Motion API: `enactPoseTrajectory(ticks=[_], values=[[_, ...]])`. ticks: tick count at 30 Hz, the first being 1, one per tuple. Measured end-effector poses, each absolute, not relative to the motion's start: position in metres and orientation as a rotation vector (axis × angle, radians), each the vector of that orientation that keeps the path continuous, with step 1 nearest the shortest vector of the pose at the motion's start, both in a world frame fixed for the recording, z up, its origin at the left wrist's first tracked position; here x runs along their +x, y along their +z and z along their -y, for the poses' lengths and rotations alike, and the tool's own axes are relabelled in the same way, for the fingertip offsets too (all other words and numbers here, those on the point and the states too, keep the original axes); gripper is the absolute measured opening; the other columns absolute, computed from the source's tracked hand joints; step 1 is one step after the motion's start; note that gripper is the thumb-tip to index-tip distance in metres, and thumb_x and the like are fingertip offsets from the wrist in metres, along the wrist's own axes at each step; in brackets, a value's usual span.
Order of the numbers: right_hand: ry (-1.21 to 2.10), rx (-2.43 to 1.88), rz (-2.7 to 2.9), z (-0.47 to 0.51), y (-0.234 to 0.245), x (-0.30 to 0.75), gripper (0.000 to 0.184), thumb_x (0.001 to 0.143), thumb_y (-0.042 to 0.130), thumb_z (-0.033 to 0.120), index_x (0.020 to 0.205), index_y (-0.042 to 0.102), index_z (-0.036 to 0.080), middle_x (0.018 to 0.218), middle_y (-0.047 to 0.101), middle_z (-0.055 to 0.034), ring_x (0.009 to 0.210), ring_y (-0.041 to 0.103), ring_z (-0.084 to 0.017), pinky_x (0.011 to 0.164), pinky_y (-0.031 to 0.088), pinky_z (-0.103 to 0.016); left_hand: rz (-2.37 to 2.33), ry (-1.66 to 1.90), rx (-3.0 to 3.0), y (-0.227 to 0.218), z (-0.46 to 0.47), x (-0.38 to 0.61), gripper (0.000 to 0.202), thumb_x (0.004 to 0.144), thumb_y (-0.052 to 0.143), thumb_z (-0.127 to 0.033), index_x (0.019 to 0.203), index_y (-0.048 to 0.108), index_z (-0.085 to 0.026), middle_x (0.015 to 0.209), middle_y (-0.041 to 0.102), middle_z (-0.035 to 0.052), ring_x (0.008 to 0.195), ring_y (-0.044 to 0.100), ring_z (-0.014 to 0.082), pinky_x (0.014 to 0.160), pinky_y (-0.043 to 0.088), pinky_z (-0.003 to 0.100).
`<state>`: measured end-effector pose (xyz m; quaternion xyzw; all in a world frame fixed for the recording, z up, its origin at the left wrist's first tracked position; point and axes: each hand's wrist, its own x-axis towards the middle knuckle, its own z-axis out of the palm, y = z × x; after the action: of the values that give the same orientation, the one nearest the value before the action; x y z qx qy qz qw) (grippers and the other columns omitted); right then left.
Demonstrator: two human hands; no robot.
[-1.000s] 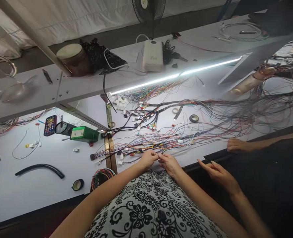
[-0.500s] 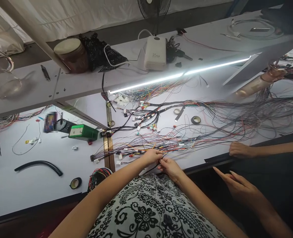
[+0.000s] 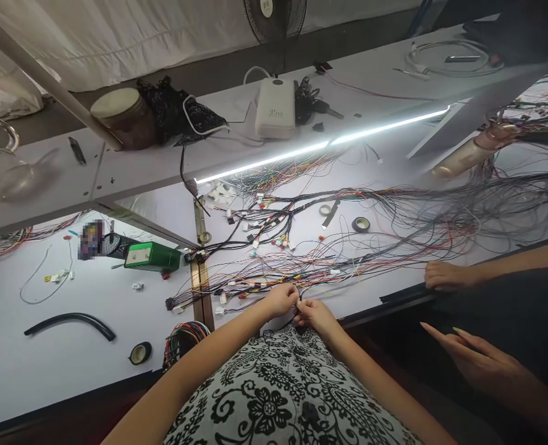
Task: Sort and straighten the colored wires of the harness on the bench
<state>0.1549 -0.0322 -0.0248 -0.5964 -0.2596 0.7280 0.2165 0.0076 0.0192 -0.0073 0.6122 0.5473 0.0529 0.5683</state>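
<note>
Evidently, the left hand (image 3: pixel 283 299) and right hand (image 3: pixel 315 314) meet at the near edge of the table (image 3: pixel 236 340), both grips narrow, fingertips pinched on a thin dark strand (image 3: pixel 301 295). The strand is between the hands; its ends cannot be traced.

Directly beyond lies a dense wire bundle (image 3: pixel 274 281) with connectors, stretching left to right and crowding the space. A second, black-wrapped harness (image 3: pixel 296 201) lies farther off. At right, a co-worker's fist (image 3: pixel 450 276) rests by the table edge, and that person's other hand (image 3: pixel 491 361) is nearer, fingers extended.

A metal rail (image 3: pixel 202 303) stands left of the work; past it are a green box (image 3: pixel 151 256), a curved black tube (image 3: pixel 70 322) and a tape roll (image 3: pixel 140 353). Another tape roll (image 3: pixel 361 224) lies beyond the wires.

The far shelf (image 3: pixel 222 154), edged by a lit strip (image 3: pixel 329 144), carries a jar (image 3: pixel 125 117), a black bag (image 3: pixel 176 111), keys (image 3: pixel 317 105) and a white power bank (image 3: pixel 276 110). Its marking ends in "5W"; the first digit is unclear. The phone (image 3: pixel 91 239) at far left is pixelated.
</note>
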Motion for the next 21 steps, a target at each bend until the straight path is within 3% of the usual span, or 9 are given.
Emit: enactPoseTrajectory(ticks=[9,15,18,21], values=[[1.842,-1.848,0.98,0.028,-0.029,0.151,0.022,0.079,0.056,0.037,0.065,0.053,0.02,0.06,0.065,-0.0003,0.053,0.064,-0.016,0.047,0.046,-0.025,-1.323,0.014,1.479,0.007,-0.025,0.006,0.011,0.078,0.049,-0.021,0.072,0.058,-0.018,0.071,0.057,0.0015,0.067,0.048,0.0153,0.065,0.038,0.026],[1.748,-1.865,1.144,0.024,-0.029,0.149,0.024,0.08,0.055,0.04,0.065,0.051,0.021,0.053,0.062,0.0007,0.051,0.062,-0.016,0.048,0.046,-0.025,-1.229,0.003,1.295,0.009,-0.022,0.004,0.02,0.081,0.046,-0.029,0.072,0.059,-0.016,0.057,0.046,-0.0026,0.05,0.041,0.0107,0.05,0.034,0.023],[1.745,-1.793,1.188,0.025,-0.026,0.149,0.028,0.083,0.05,0.046,0.07,0.052,0.021,0.064,0.066,-0.0008,0.059,0.065,-0.017,0.054,0.05,-0.026,-1.228,0.087,1.246,0.01,-0.02,0.001,0.028,0.084,0.042,-0.035,0.085,0.061,-0.014,0.065,0.052,-0.001,0.053,0.045,0.0102,0.052,0.037,0.022],[1.754,-1.702,1.261,0.027,-0.023,0.148,0.032,0.087,0.04,0.047,0.081,0.056,0.02,0.079,0.069,-0.0027,0.071,0.068,-0.018,0.062,0.053,-0.028,-1.273,0.182,1.253,0.009,-0.012,-0.003,0.037,0.086,0.041,-0.035,0.11,0.058,-0.014,0.088,0.061,0.0038,0.072,0.054,0.0122,0.066,0.043,0.023]])
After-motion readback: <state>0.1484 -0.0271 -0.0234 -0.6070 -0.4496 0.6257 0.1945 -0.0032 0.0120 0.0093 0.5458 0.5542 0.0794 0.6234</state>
